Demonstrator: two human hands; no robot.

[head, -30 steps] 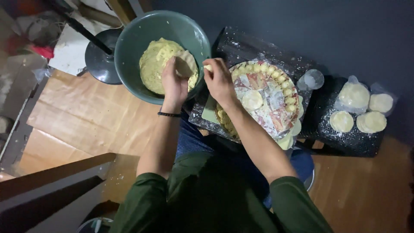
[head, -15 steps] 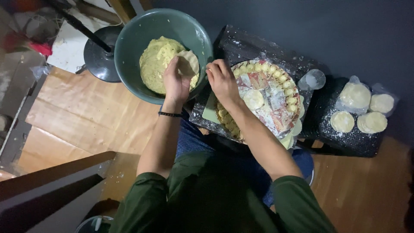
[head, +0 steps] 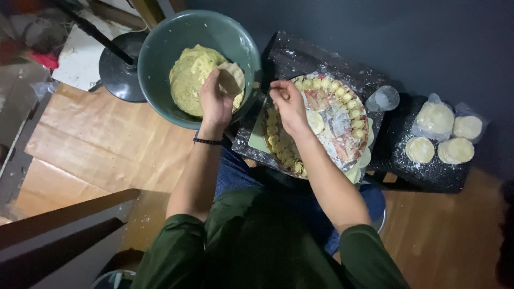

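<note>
My left hand (head: pixel 213 104) is over a dark green bowl (head: pixel 160 51) of pale yellow filling (head: pixel 187 80) and holds a round dough wrapper (head: pixel 232 77) in its fingers. My right hand (head: pixel 289 104) hovers over the left edge of a round tray (head: pixel 334 126); its fingers are curled in and nothing shows between them. Folded dumplings (head: pixel 321 84) line the tray's rim, and one flat wrapper (head: pixel 316 122) lies near its middle. The tray rests on a dark, floured board (head: pixel 300 53).
A small clear cup (head: pixel 385 98) stands right of the tray. Several stacks of round wrappers (head: pixel 436 118) lie on a dark floured stand at far right. A black pan (head: pixel 118 75) with a long handle sits left of the bowl, above the wooden floor (head: pixel 91 155).
My right hand has drawn back from the bowl's rim to the tray's left edge. My left hand has turned the wrapper up over the filling.
</note>
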